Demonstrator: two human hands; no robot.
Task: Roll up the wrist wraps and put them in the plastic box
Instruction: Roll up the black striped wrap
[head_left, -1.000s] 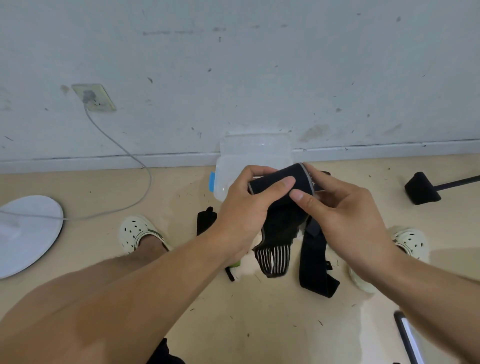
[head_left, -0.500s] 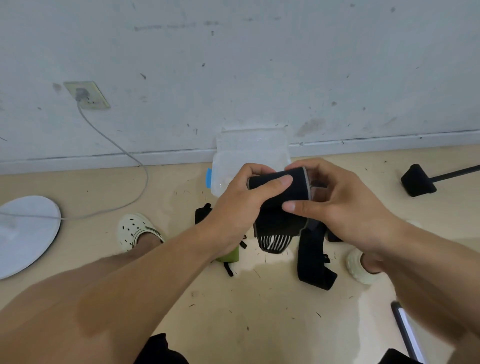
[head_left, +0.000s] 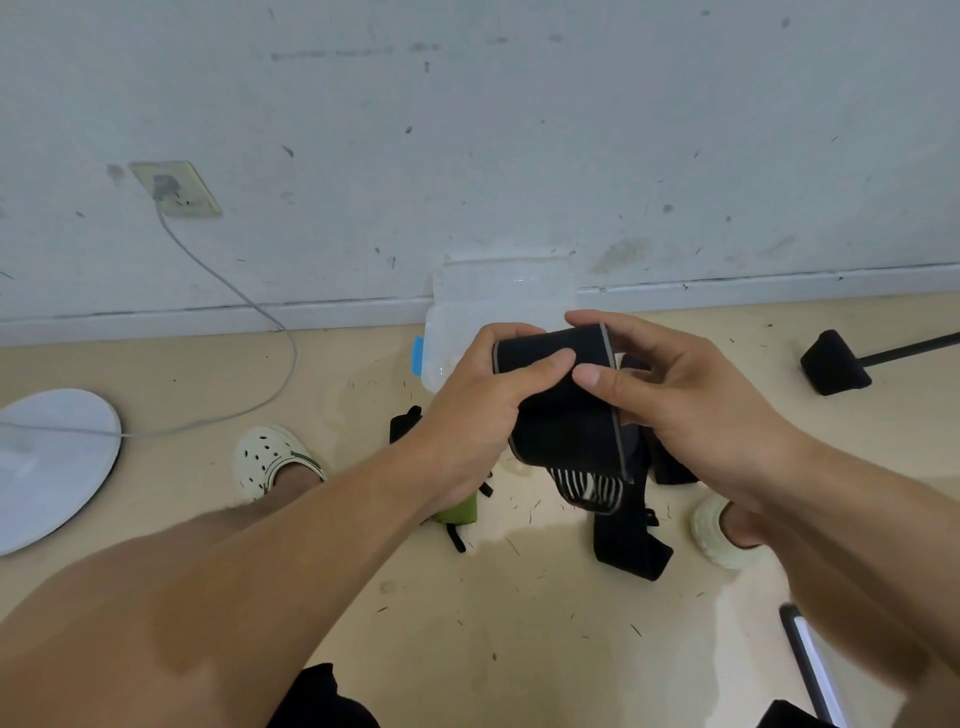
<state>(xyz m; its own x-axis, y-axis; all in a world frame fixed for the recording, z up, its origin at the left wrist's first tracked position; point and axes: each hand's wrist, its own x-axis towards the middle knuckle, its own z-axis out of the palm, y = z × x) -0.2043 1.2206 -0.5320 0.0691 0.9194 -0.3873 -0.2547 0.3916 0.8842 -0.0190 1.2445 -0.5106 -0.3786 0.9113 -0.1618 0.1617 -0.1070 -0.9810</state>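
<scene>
Head view looks down on a beige floor (head_left: 467, 623) littered with dark specks, meeting a scuffed grey wall (head_left: 519, 130) at 12 o'clock. Both hands, left hand (head_left: 483, 405) and right hand (head_left: 691, 405), grip a black wrist wrap (head_left: 566, 415), partly rolled, just before the clear plastic box (head_left: 498, 296). A wall socket (head_left: 176, 189) sits at 10 o'clock.
</scene>
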